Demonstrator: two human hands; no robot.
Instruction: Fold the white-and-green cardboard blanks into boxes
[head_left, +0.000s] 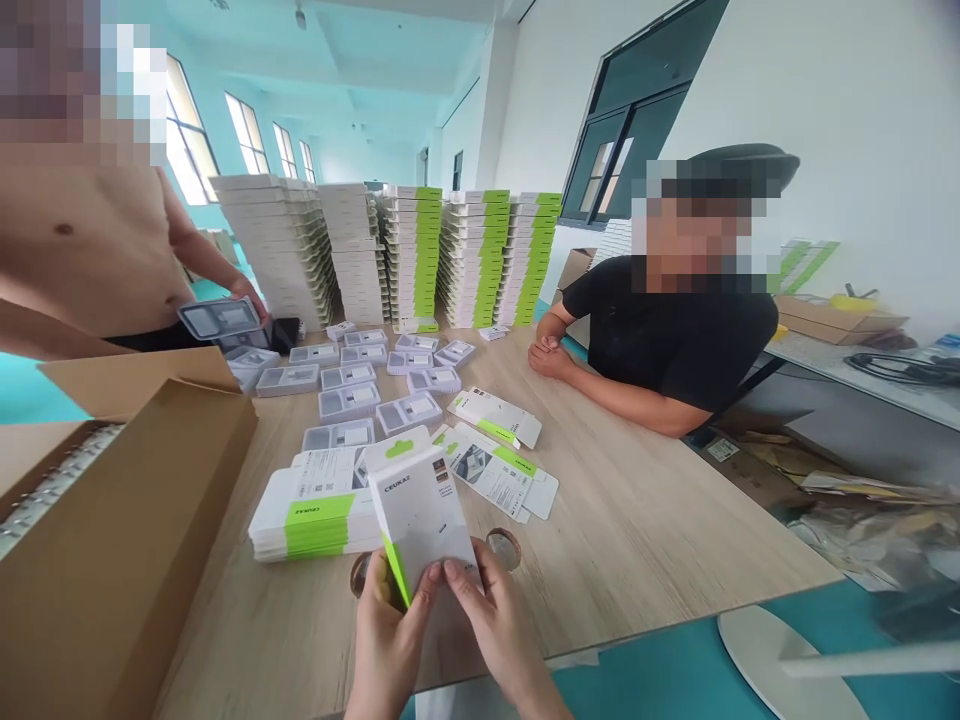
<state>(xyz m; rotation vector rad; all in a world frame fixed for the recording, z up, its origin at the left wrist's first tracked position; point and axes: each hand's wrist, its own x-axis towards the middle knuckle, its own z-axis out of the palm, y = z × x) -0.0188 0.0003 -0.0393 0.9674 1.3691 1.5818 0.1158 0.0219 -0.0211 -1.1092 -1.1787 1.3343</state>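
**Holding up a white and green box (420, 520)**

The box is up in the air, just over the near edge of the tabletop (637, 500). It is tilted, and both hands have it. The left hand (386, 640) holds it from one side, and the right hand (499, 625) holds it from the other. The fingers (461, 580) of both hands are curled close around the bottom of the box, so they are holding it and are not spread wide.

Just past the hands, a low pile of closed boxes (315, 515) lies on the tabletop. Two flat boxes (495, 470) lie to the right of it. Small gray trays (349, 402) sit in a loose group farther on. Behind them, tall stacks of boxes (472, 258) stand in a row.

A big brown cardboard box (112, 530) sits open on the left side of the tabletop. A person with no shirt (82, 240) stands on the far left, with one hand on a gray tray (220, 320). A person in a black shirt (675, 340) sits at the right, with both arms on the tabletop.
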